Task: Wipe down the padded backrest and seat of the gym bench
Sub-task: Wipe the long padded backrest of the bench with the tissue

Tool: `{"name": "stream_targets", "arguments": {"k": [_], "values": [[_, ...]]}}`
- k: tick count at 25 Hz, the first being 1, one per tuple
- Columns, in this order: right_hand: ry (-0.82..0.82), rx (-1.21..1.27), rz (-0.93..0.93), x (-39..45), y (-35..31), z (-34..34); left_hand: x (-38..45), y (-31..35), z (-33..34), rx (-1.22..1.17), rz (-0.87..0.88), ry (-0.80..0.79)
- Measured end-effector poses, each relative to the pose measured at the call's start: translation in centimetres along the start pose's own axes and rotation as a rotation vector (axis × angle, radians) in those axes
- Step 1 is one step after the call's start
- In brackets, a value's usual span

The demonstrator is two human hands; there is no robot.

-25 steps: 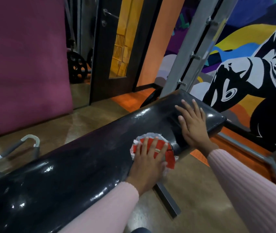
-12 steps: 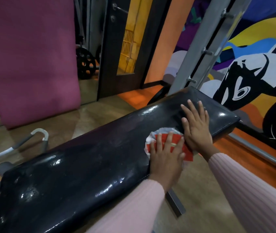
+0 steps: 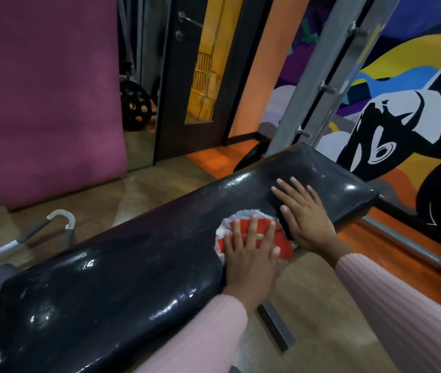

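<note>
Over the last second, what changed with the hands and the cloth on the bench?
The left hand slid the red and white cloth along the black bench pad toward the right hand, so the gap between the hands closed and they now lie side by side. Nothing was gripped or released. Unchanged: left palm flat on the cloth, right hand flat on the shorter pad section.

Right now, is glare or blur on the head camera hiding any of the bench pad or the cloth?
Head view: bright glare spots dot the glossy black bench pad, mostly along its near edge and far corner, while its middle stays dim. The red and white cloth under the left hand is slightly soft. The right hand is clear. Wide-angle distortion bends the steel upright.
</note>
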State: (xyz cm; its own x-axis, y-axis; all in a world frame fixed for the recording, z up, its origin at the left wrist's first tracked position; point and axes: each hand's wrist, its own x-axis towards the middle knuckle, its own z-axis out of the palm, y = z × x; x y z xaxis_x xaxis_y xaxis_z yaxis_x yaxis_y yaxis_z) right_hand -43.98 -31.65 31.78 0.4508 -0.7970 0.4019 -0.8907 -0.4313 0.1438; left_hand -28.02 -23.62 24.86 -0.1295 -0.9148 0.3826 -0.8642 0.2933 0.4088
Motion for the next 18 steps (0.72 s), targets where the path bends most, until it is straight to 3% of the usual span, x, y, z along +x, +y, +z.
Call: {"name": "stream_targets", "arguments": {"k": [3,6,10,14,18], "values": [[-0.002,0.004,-0.048,-0.4,-0.2,0.0,1.5,-2.7,-0.9,-0.090,-0.046,-0.092],[0.043,0.016,-0.032,-0.4,-0.1,0.2,-1.6,-2.7,-0.3,-0.020,-0.168,0.001],[0.111,0.027,0.007,-1.0,-0.4,0.8,-2.3,-0.1,0.3,0.001,-0.070,-0.065],[0.206,0.016,0.134,-3.1,-1.0,1.5,1.8,-2.7,-1.5,-0.094,-0.044,-0.146],[0.242,-0.017,0.151,-3.5,-1.1,1.9,-1.7,-3.6,-0.6,-0.001,-0.098,-0.017]]}}
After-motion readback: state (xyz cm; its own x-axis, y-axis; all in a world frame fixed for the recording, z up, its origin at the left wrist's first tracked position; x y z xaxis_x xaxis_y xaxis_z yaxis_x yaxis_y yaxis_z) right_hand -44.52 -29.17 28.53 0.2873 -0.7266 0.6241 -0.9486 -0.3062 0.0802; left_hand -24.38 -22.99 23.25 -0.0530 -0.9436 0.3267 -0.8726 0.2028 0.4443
